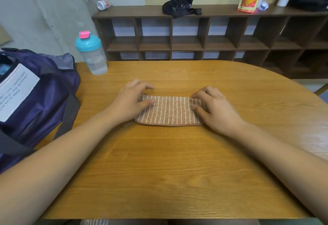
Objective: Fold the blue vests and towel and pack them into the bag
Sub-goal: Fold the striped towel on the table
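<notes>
Head view: our left hand [132, 100] and right hand [215, 108] press flat, grip open, on the towel [169, 111]; bag [35, 90] sits at the worktop's left edge, nearer our left.

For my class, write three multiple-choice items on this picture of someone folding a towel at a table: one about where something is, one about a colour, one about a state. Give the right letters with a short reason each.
1. Where does the purple bag sit relative to the striped towel?
A. On the person's left
B. On the person's right
C. On the shelf behind

2. What colour is the lid of the shaker bottle?
A. Black
B. Teal with a pink cap
C. Orange

3. What state is the towel in?
A. Hanging off the table's edge
B. Inside the bag
C. Folded flat on the table, under both hands

Answers:
1 A, the bag stands at the table's left end.
2 B, the lid is teal with a pink flip cap.
3 C, the left hand and right hand press on its two ends.
</notes>
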{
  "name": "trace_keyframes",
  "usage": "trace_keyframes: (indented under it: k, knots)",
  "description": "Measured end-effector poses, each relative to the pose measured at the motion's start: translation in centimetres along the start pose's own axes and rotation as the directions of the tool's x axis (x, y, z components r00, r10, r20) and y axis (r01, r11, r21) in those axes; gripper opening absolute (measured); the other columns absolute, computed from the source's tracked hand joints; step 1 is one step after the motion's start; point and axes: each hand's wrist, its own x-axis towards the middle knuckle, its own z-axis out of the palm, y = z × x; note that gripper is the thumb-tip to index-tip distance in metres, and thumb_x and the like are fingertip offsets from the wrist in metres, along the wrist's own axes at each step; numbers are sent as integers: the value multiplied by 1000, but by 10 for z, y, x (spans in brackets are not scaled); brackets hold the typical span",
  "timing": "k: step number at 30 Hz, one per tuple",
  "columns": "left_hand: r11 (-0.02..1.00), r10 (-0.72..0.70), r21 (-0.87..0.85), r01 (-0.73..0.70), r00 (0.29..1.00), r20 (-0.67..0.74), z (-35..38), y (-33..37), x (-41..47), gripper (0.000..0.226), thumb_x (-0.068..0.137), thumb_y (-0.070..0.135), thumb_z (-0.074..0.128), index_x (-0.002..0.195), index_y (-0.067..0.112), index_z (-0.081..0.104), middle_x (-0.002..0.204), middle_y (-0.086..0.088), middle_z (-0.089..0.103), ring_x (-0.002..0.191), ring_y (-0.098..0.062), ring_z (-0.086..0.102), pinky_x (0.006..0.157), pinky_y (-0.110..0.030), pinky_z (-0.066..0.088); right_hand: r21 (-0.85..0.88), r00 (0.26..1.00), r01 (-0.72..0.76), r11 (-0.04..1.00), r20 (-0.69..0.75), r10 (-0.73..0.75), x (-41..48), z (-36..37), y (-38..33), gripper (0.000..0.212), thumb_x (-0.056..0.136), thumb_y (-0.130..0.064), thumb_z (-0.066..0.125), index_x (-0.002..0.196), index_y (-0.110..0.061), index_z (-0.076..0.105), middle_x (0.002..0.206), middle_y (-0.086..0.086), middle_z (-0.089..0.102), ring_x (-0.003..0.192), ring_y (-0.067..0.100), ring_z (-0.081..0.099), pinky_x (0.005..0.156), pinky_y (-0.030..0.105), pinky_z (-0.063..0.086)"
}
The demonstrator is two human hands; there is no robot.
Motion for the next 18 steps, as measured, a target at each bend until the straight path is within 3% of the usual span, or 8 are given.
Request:
trace_keyframes:
  k: [3,5,9,12,15,18]
  knots:
    - [990,-101,-88,112,988,118,-1,-8,14,51,90,48,76,137,36,59,129,21,52,119,-2,51,97,-22,42,21,991,-127,992,39,126,11,2,15,40,100,-41,67,136,-25,61,123,-6,55,115,16,50,105,43,44]
    - [980,-133,-122,157,974,185,-2,-19,19,41,89,49,78,126,39,65,122,21,59,112,-2,57,91,-22,46,84,981,-182,980,82,175,17,-2,24,37,97,-41,72,131,-27,65,116,-9,59,110,13,52,102,41,46]
    - [923,-224,-288,254,966,133,2,-32,19,17,88,38,83,102,33,76,98,10,73,90,-4,65,77,-27,48,224,971,-228,948,125,204,20,-4,33,14,95,-33,77,107,-29,72,103,-14,70,99,7,62,93,34,52]
    - [880,-246,-402,254,967,72,6,-36,18,12,89,33,83,98,27,78,88,5,75,73,4,64,72,-24,44,348,961,-276,896,101,257,19,-4,34,6,97,-29,77,101,-28,73,96,-9,73,92,7,66,86,28,54]
    - [857,-273,-442,266,961,50,5,-37,17,9,95,33,77,101,26,79,93,3,78,81,-4,69,74,-22,45,413,952,-303,859,89,293,19,-5,35,2,100,-27,73,101,-25,74,94,-4,73,90,13,67,85,28,53]
    - [910,-244,-339,236,970,22,8,-39,19,8,100,35,70,99,31,78,94,11,77,88,-4,68,76,-23,47,348,960,-276,896,57,274,19,-3,33,2,101,-26,70,100,-26,72,94,-7,72,92,12,65,86,30,53]
